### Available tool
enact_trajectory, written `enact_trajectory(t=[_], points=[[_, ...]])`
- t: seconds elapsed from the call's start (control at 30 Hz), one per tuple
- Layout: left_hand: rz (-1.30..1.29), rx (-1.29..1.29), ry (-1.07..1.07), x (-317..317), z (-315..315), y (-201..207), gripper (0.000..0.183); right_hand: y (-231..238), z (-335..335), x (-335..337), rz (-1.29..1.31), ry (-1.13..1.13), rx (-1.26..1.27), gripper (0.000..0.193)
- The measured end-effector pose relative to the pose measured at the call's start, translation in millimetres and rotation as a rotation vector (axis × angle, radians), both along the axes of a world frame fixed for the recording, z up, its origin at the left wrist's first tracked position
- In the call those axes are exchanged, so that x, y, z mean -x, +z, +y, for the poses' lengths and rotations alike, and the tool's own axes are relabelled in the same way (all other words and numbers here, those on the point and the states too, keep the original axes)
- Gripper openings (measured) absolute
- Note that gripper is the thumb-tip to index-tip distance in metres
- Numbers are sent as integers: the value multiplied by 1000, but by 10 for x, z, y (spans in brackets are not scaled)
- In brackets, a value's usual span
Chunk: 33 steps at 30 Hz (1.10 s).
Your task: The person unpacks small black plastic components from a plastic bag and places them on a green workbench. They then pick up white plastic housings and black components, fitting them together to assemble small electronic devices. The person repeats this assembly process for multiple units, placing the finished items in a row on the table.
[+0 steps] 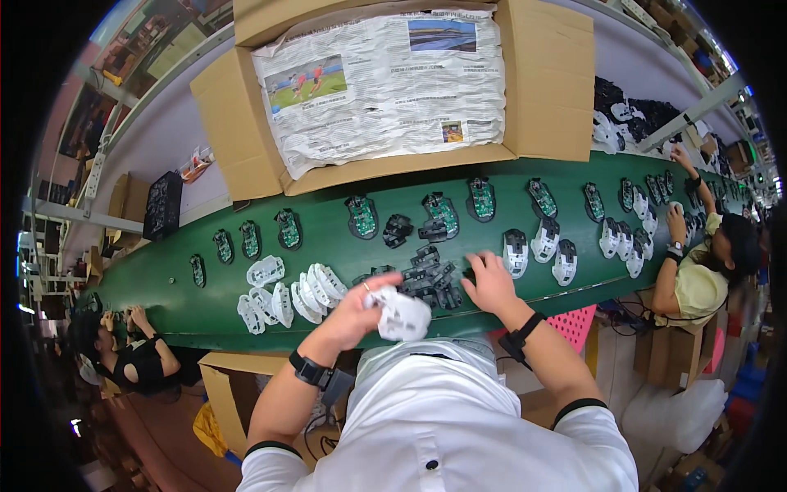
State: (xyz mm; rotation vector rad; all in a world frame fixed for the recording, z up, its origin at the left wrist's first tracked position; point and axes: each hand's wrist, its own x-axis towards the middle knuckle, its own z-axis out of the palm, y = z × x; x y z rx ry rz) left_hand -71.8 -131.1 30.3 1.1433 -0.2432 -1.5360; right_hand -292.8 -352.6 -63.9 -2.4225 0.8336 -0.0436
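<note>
The person wears a white short-sleeved shirt (484, 435) with thin black trim (580, 407) at the sleeve ends and a small dark round button (432, 465) on the front. Each wrist has a black strap (529, 327) carrying a dark block (336, 385). Both hands (493, 287) are bare.

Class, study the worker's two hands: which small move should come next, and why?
Perhaps the bare right hand should pick one piece from the cluster of black plastic parts: it is spread beside them, the left hand holds a curved white plastic shell, and the white-and-black shells to the right suggest such parts pair up.
</note>
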Motion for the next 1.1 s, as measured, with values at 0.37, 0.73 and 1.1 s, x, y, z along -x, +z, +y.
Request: enact_trajectory(t=[0.37,0.73,1.1], points=[[-2034,-79,154,-404,-20,-377,41,-351,170,84,-72,-111,224,53],[-1180,-23,620,-753,-108,-192,56,-252,169,223,-236,-227,-12,56],[-524,296,412,420,-433,518,46,1348,539,-586,-1000,188,-502,69]])
